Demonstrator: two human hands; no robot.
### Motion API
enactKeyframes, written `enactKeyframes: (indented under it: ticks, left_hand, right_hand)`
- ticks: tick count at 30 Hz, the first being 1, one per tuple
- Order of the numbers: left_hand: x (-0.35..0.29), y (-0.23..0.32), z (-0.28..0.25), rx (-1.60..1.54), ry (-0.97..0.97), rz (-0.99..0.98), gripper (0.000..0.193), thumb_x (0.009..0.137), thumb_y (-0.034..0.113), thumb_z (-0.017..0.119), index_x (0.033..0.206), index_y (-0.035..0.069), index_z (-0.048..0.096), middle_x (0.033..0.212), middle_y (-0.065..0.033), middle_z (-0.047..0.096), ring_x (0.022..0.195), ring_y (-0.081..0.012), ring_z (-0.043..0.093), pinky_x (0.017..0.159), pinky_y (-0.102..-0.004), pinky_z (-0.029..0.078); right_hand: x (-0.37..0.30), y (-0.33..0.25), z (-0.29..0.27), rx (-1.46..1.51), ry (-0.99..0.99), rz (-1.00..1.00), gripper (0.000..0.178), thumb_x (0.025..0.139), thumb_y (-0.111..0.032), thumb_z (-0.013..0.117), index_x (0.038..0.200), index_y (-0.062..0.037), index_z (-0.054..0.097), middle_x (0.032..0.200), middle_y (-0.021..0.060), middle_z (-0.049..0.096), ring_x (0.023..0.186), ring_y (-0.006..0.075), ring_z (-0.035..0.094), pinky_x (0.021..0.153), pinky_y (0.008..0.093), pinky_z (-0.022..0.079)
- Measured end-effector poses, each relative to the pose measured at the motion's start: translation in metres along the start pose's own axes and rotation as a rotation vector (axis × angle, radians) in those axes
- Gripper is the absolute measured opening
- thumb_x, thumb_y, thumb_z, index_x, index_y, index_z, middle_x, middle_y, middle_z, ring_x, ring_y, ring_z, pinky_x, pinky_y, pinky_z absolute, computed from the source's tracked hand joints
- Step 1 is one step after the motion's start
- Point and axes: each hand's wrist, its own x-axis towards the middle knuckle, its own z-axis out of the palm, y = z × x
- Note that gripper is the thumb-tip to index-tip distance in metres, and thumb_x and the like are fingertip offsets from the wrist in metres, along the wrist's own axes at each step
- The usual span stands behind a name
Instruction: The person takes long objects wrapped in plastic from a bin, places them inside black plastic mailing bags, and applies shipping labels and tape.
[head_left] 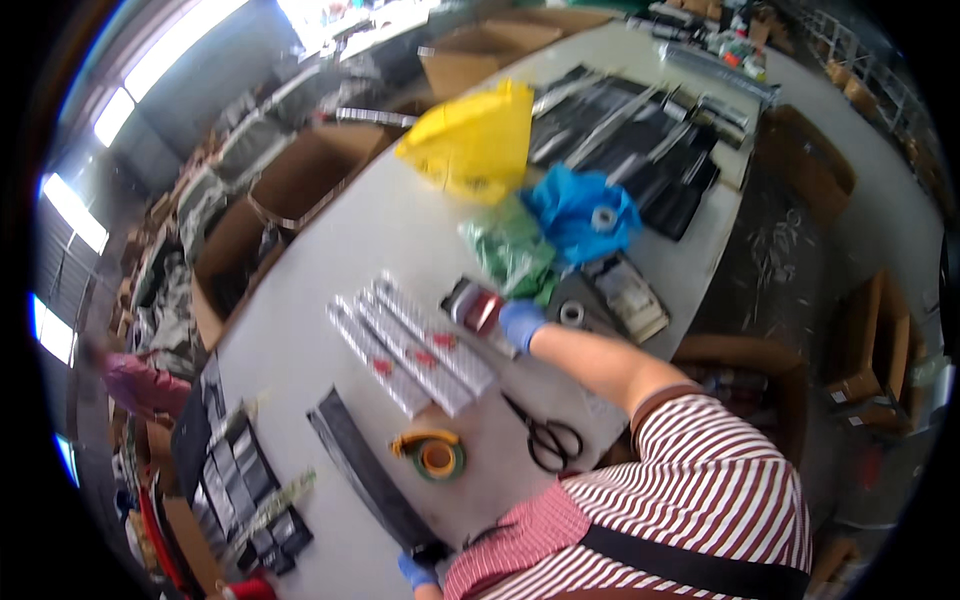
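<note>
My right hand (522,325), in a blue glove, reaches across the table to the right edge of a small dark packet with a red and white face (474,306). Blur hides whether its fingers grip the packet. At the lower edge my left hand (418,572), gloved too, is by the near end of a long folded black plastic package (370,470); its fingers are mostly hidden. Between my arms lie several silver bubble-wrapped strips (410,345) with red labels, a yellow tape dispenser (436,455) with a tape roll, and black-handled scissors (552,440).
Beyond my right hand lie green (510,245), blue (580,210) and yellow (475,140) plastic bags, and many black packages (625,135). More black packages (235,480) lie at left. Open cardboard boxes (310,175) flank the table (300,300). A person in pink (145,382) is at far left.
</note>
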Motion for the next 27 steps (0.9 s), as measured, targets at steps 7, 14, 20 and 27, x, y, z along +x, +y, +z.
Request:
enactKeyframes:
  ticks: [7, 14, 20, 27]
  left_hand:
    - [0.039, -0.028, 0.031, 0.53, -0.149, 0.112, 0.048, 0.083, 0.049, 0.057, 0.111, 0.013, 0.068, 0.109, -0.0149, 0.067, 0.097, -0.0313, 0.064, 0.081, -0.0449, 0.052]
    - [0.025, -0.029, 0.026, -0.267, -0.071, -0.104, 0.046, 0.085, 0.04, 0.055, 0.11, 0.003, 0.066, 0.103, -0.0155, 0.067, 0.089, -0.0324, 0.064, 0.078, -0.0445, 0.053]
    - [0.025, -0.063, 0.026, -0.821, -0.016, -0.253, 0.048, 0.091, 0.034, 0.039, 0.114, -0.001, 0.063, 0.104, -0.0168, 0.066, 0.086, -0.0332, 0.063, 0.077, -0.0432, 0.054]
    - [0.044, -0.101, 0.034, -1.072, -0.061, -0.39, 0.04, 0.09, 0.032, 0.045, 0.104, 0.0, 0.065, 0.093, -0.0132, 0.066, 0.078, -0.027, 0.062, 0.072, -0.0386, 0.052]
  right_hand:
    - [0.002, -0.01, -0.016, 0.028, -0.094, 0.01, 0.015, 0.078, -0.01, 0.063, 0.086, -0.0078, 0.075, 0.088, 0.0172, 0.071, 0.084, 0.0331, 0.07, 0.068, 0.0434, 0.055]
    - [-0.003, -0.016, -0.02, 0.074, -0.074, -0.028, 0.018, 0.078, -0.009, 0.06, 0.088, -0.0079, 0.075, 0.091, 0.0173, 0.071, 0.086, 0.0335, 0.07, 0.071, 0.0449, 0.055]
    - [-0.005, 0.002, -0.01, -0.029, -0.015, -0.064, 0.015, 0.079, -0.01, 0.061, 0.087, -0.008, 0.074, 0.088, 0.0156, 0.071, 0.084, 0.033, 0.07, 0.07, 0.0421, 0.056]
    - [0.005, 0.003, -0.003, -0.007, -0.076, 0.006, 0.013, 0.079, -0.01, 0.063, 0.086, -0.0076, 0.074, 0.088, 0.0178, 0.07, 0.085, 0.034, 0.069, 0.071, 0.0422, 0.056]
